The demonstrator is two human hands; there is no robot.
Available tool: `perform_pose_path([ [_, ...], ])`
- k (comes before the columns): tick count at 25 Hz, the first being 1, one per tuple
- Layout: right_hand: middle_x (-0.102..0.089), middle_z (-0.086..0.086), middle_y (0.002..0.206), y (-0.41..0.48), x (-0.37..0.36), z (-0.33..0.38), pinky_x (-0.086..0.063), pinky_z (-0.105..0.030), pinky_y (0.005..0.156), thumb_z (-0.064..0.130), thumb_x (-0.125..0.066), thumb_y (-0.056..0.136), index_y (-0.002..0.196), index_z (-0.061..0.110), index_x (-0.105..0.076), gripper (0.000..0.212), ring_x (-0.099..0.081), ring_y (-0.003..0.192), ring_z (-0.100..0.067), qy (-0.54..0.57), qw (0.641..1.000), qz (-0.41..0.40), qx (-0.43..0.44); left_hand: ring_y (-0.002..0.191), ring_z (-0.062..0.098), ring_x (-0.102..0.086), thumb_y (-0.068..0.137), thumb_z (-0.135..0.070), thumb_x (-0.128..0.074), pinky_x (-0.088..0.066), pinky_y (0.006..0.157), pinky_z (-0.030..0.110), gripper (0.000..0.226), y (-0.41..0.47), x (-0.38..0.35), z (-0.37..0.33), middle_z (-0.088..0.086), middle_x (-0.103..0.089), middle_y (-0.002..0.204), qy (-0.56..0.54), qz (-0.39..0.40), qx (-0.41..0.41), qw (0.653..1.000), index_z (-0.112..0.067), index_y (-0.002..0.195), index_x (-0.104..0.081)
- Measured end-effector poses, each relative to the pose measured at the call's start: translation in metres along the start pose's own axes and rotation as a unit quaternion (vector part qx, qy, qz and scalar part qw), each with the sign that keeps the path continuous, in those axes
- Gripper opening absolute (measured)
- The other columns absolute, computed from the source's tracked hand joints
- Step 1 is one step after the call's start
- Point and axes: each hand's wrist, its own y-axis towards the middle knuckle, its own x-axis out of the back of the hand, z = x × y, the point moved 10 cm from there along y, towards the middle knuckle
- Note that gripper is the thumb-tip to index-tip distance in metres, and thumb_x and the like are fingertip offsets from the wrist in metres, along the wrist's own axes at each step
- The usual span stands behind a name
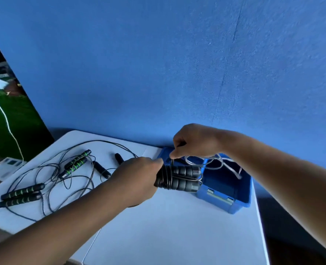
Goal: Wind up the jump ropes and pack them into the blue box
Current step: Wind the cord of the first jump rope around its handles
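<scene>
Left hand point(137, 175) and right hand point(192, 140) on black jump-rope handles point(181, 178), over the surface point(168, 226) beside the blue box point(240, 196).
Left hand clamps the paired ribbed foam handles, covering their near ends; right hand pinches the thin glossy cord point(172, 163) above the coils. Box interior partly hidden, pale rope point(233, 166) inside. Green-striped handles point(76, 162) among tangled cords at left, slightly blurred.

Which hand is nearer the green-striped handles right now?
Left. Left hand grips black handles just right of the green-striped handles; right hand pinches rope farther right, by blue box.
</scene>
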Motion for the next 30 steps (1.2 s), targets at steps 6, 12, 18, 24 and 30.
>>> perform_pose_path([
  [6, -0.062, -0.010, 0.064, -0.023, -0.035, 0.012, -0.043, -0.028, 0.051, 0.025, -0.055, 0.094, 0.071, 0.011, -0.067, 0.029, -0.048, 0.045, -0.013, 0.186, 0.978, -0.058, -0.076, 0.080, 0.029, -0.059, 0.087, -0.018, -0.050, -0.034, 0.060, 0.034, 0.014, 0.010, -0.005, 0.026, 0.002, -0.066, 0.094, 0.014, -0.025, 0.065, 0.997, -0.023, 0.093, -0.038],
  [12, -0.053, -0.012, 0.057, -0.053, -0.127, 0.014, -0.045, -0.032, 0.046, 0.018, -0.042, 0.106, 0.080, 0.008, -0.058, 0.032, -0.050, 0.041, -0.024, 0.552, 0.825, -0.097, -0.072, 0.075, 0.031, -0.057, 0.081, -0.022, -0.054, -0.039, 0.057, 0.034, 0.012, 0.014, 0.000, 0.036, 0.002, -0.063, 0.083, -0.078, -0.058, 0.089, 0.991, -0.021, 0.087, -0.044],
  [18, -0.059, -0.012, 0.059, -0.062, -0.188, 0.010, -0.045, -0.027, 0.051, 0.029, -0.039, 0.108, 0.077, 0.018, -0.051, 0.035, -0.062, 0.053, -0.028, 0.587, 0.806, -0.059, -0.042, 0.068, 0.025, -0.059, 0.076, -0.025, -0.058, -0.044, 0.055, 0.035, 0.015, 0.013, 0.001, 0.040, -0.002, -0.059, 0.071, -0.159, -0.067, 0.094, 0.980, -0.020, 0.082, -0.045],
  [24, -0.042, 0.005, 0.051, -0.048, -0.225, -0.013, -0.051, -0.029, 0.045, 0.032, -0.044, 0.105, 0.074, 0.013, -0.048, 0.036, -0.044, 0.042, -0.015, 0.551, 0.832, -0.003, -0.073, 0.065, 0.019, -0.056, 0.073, -0.024, -0.060, -0.044, 0.054, 0.034, 0.020, 0.001, 0.015, 0.015, -0.003, -0.057, 0.066, -0.184, -0.044, 0.029, 0.982, -0.026, 0.079, -0.041],
  [30, -0.063, 0.006, 0.072, -0.011, -0.137, -0.062, -0.052, -0.029, 0.073, 0.005, -0.062, 0.093, 0.078, 0.016, -0.069, 0.020, -0.057, 0.065, -0.004, 0.286, 0.957, -0.016, -0.052, 0.064, 0.015, -0.056, 0.075, -0.029, -0.056, -0.050, 0.060, 0.038, 0.013, -0.009, -0.005, 0.003, -0.007, -0.059, 0.067, -0.167, 0.017, -0.006, 0.986, -0.031, 0.081, -0.045],
])
